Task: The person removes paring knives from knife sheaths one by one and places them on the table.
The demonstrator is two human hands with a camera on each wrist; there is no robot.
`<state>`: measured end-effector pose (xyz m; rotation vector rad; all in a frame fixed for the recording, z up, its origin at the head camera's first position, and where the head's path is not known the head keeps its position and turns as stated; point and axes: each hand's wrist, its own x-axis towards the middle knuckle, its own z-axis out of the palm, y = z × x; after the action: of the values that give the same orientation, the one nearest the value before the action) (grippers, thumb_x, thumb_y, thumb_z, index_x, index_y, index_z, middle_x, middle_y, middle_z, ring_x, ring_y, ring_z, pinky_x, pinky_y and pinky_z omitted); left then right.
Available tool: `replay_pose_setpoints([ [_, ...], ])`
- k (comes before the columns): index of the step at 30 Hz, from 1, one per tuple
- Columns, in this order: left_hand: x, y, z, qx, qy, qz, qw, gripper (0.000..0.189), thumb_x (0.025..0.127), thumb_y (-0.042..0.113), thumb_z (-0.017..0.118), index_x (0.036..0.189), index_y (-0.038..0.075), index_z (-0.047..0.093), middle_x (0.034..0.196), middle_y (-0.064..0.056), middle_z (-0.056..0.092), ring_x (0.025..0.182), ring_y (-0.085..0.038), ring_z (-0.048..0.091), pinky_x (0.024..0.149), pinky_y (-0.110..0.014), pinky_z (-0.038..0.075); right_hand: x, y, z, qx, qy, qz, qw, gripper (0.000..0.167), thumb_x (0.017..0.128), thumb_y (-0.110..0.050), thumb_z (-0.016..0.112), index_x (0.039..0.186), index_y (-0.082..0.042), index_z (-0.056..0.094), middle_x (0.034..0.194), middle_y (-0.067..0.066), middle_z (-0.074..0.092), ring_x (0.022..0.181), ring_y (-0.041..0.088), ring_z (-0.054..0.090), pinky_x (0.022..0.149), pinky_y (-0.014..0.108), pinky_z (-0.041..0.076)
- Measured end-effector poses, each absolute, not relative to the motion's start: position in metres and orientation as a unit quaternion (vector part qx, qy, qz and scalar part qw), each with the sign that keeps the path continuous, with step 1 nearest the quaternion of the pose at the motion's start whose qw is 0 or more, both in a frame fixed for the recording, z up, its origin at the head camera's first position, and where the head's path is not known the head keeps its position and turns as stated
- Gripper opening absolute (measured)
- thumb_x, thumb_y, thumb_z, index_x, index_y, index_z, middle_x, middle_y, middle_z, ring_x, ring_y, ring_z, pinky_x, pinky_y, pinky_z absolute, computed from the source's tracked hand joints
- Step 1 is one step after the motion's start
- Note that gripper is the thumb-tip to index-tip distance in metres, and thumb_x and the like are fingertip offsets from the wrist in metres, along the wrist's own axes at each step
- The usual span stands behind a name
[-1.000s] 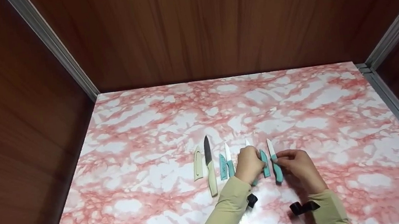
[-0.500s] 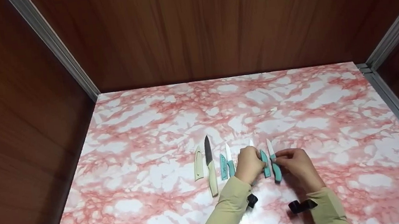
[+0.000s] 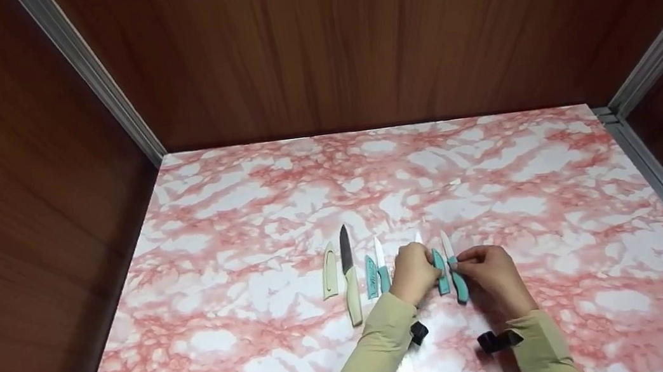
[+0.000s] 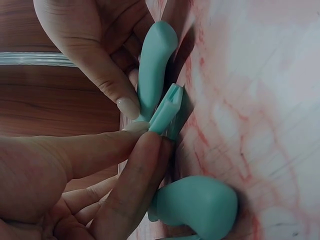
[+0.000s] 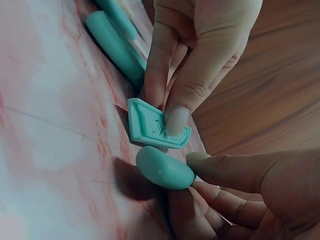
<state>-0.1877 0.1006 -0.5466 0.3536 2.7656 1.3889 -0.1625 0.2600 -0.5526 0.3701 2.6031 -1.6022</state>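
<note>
My left hand (image 3: 414, 272) pinches a teal blade sheath (image 5: 155, 125) between thumb and fingers. Just right of it, my right hand (image 3: 497, 273) pinches a small knife with a teal handle (image 3: 460, 284) near where handle meets blade; its pale blade points away from me. Sheath and knife lie side by side, the blade outside the sheath. Under and left of my left hand is another teal-handled knife (image 4: 200, 205), mostly covered in the head view, with only its white blade tip showing.
Further left lie a third teal-handled knife (image 3: 383, 278), a second teal sheath (image 3: 372, 278), a larger dark-bladed knife with a pale green handle (image 3: 353, 295) and a pale green sheath (image 3: 329, 276). The red-and-white marbled table (image 3: 236, 237) is walled by brown wood-grain panels (image 3: 351, 42).
The right hand has shifted slightly left with its knife, bringing it closer to the sheath. The covered knife's tip has moved a little right. The left hand has stayed almost still.
</note>
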Motion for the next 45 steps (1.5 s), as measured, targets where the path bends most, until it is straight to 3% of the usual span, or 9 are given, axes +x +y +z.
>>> replay_pose_setpoints([
  [10,-0.1871,0.1007,-0.5461,0.123,0.887,0.445,0.010,0.036,0.063,-0.005,0.076,0.052,0.011,0.045,0.045,0.010,0.027,0.045,-0.009,0.029,0.043,-0.018,0.027,-0.1616,0.2609,-0.5488,0.116,0.869,-0.480,0.028,0.023,0.080,-0.014,0.077,0.091,0.004,0.070,0.074,0.007,0.066,0.064,0.014,0.061,0.059,0.025,0.049],
  [24,-0.1864,0.1020,-0.5471,0.127,0.894,0.429,-0.006,0.031,0.061,-0.005,0.076,0.054,0.012,0.050,0.049,0.010,0.037,0.046,-0.008,0.039,0.043,-0.018,0.032,-0.1608,0.2601,-0.5527,0.114,0.864,-0.490,0.027,0.015,0.082,-0.007,0.073,0.090,0.005,0.068,0.072,0.009,0.065,0.062,0.020,0.061,0.058,0.031,0.052],
  [35,-0.1858,0.1016,-0.5457,0.120,0.890,0.440,0.007,0.037,0.064,-0.007,0.074,0.052,0.011,0.044,0.048,0.009,0.027,0.046,-0.009,0.028,0.042,-0.019,0.024,-0.1614,0.2609,-0.5519,0.107,0.870,-0.482,0.018,0.015,0.081,-0.007,0.073,0.089,0.004,0.069,0.071,0.008,0.064,0.064,0.017,0.059,0.058,0.025,0.049],
  [45,-0.1855,0.1009,-0.5461,0.118,0.884,0.452,0.014,0.032,0.064,-0.007,0.075,0.054,0.009,0.049,0.047,0.009,0.030,0.046,-0.008,0.030,0.042,-0.019,0.026,-0.1614,0.2607,-0.5525,0.103,0.870,-0.481,0.018,0.016,0.082,-0.007,0.073,0.091,0.005,0.068,0.072,0.008,0.064,0.064,0.018,0.060,0.058,0.026,0.049],
])
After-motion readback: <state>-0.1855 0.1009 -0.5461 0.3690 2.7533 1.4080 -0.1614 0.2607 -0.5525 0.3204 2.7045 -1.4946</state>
